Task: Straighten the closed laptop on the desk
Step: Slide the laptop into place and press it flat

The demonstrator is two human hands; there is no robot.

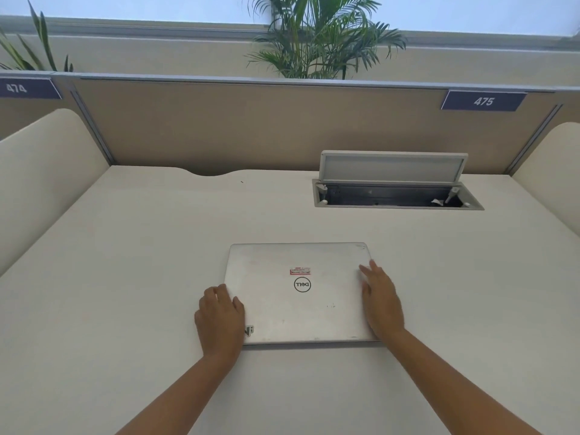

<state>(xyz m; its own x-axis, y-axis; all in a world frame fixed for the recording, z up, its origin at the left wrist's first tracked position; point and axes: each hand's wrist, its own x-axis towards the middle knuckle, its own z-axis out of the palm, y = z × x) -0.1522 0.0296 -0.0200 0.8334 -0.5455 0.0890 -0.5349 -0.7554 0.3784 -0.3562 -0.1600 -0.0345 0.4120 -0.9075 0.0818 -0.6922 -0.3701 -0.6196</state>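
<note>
**Closed laptop braced at both side edges, lower centre of the frame**

The closed laptop (299, 293) is seen lying flat on the desk (125, 262), in the lower centre of the frame, lid up with the round logo facing away from the wearer. Its front edge appears roughly parallel to the near edge of the view and to the partition (251, 127) across the upper part of the frame, so the alignment is judged to be nearly or fully achieved.

The left hand (219, 321) is placed against the laptop's left edge near the lower-left corner, fingers curled down beside the casing and the thumb resting on the lid. The right hand (381, 304) is laid flat along the right edge, fingers extended and spread over the lid, palm down. Nothing is gripped or lifted by either hand; the casing is only pressed and bracketed from both sides. This placement is judged to suit turning a flat object: opposite edges are held so that a small push on one side can be checked by the other, and the laptop can be slid without being raised.

In the upper right of the frame an open cable box (397, 196) is set into the desk, well apart from the laptop. A palm plant (323, 36) is seen beyond the partition at top centre.
</note>
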